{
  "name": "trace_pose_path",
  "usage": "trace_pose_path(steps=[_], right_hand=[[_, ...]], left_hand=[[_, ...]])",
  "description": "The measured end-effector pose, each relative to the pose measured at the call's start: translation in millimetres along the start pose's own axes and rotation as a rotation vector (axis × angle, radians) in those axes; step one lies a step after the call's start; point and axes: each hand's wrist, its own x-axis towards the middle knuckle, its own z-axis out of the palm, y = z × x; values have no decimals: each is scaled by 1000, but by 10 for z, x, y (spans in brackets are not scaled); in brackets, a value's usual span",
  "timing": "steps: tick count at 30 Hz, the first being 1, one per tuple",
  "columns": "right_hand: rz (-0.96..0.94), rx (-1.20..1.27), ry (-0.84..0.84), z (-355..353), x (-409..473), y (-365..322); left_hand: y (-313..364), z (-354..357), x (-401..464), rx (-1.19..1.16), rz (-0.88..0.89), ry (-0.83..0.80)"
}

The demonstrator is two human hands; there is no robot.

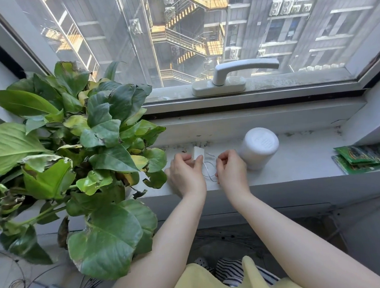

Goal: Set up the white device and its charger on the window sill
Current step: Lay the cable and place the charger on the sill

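Note:
A white cylindrical device [258,147] stands upright on the white window sill [301,164], just right of my hands. My left hand [186,175] grips a small white charger block [198,152] between thumb and fingers, resting on the sill. My right hand [231,170] pinches the thin white cable [209,168], which loops loosely between both hands. The right hand's knuckles lie close to the device's base; whether they touch it I cannot tell.
A large leafy potted plant [70,154] crowds the sill's left end, its leaves reaching my left hand. Green packets [367,157] lie at the sill's right end. A white window handle [236,75] sits on the frame above. Loose wires [24,284] run on the floor lower left.

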Motion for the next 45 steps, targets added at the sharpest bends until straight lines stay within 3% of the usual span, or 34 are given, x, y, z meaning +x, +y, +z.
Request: trace_pose_path(steps=[3,10,21,28,39,45], right_hand=[[-41,-24,12,19,7,0],[-118,-111,10,15,23,0],[-228,-136,-2,-60,-9,-2],[-217,-242,-110,-40,17,35],[-330,-156,-65,-149,-107,40],[-575,-555,28,-350,-313,-115]], left_hand=[[6,-32,-28,175,13,23],[12,-36,-42,232,-27,-3],[2,-110,-35,230,-20,-7],[-8,-132,-62,188,-7,7],[-21,-133,-131,75,66,-5],[119,-131,-224,-57,172,-18]])
